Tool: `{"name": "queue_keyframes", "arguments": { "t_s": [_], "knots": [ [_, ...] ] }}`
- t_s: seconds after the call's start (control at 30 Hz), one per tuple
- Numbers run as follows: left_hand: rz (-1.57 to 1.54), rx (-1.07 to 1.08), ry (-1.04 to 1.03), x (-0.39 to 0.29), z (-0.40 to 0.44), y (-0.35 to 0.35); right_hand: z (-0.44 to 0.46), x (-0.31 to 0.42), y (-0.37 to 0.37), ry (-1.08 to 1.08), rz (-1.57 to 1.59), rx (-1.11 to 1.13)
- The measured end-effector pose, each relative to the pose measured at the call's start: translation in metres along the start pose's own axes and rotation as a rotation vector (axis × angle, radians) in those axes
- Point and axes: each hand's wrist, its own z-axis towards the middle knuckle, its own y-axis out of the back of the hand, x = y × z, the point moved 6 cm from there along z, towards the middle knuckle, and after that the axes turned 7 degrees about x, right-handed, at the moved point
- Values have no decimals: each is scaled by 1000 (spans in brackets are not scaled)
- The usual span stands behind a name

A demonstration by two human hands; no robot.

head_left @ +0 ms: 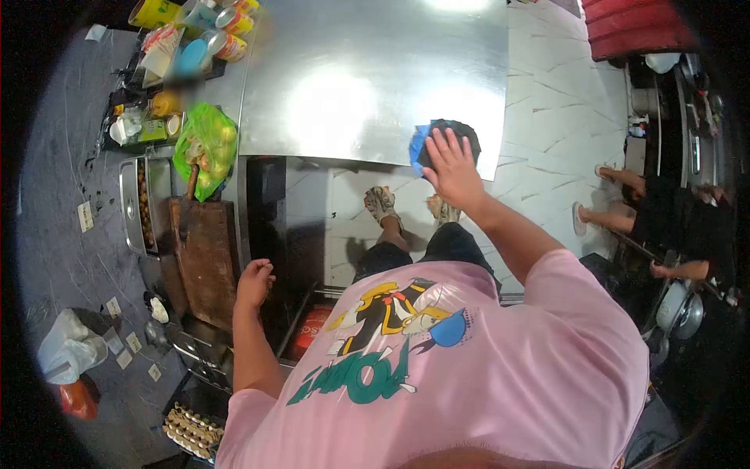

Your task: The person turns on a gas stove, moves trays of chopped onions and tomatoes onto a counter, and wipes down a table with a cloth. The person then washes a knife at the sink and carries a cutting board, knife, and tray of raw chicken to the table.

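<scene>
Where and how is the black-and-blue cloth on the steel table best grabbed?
Likely from above, bunching the middle: the black-and-blue cloth looks limp, has no visible handle and lies on the steel table, with the right hand palm down over it. The blue edge on the person's left is exposed, so a pinch there should also work.

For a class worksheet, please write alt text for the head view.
A person's right hand lies flat on a blue and black cloth at the near edge of a shiny metal table. The left hand, loosely curled, is near a brown board, with a green plastic bag beyond.
</scene>
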Motion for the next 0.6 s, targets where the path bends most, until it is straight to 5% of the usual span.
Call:
{"name": "queue_keyframes", "arguments": {
  "t_s": [0.4,0.6],
  "knots": [
    [-121,23,163,48,-52,-9,230,238,-25,471,77,-34],
    [-127,22,82,21,-49,6,239,219,-23,387,136,-105]
  ]
}}
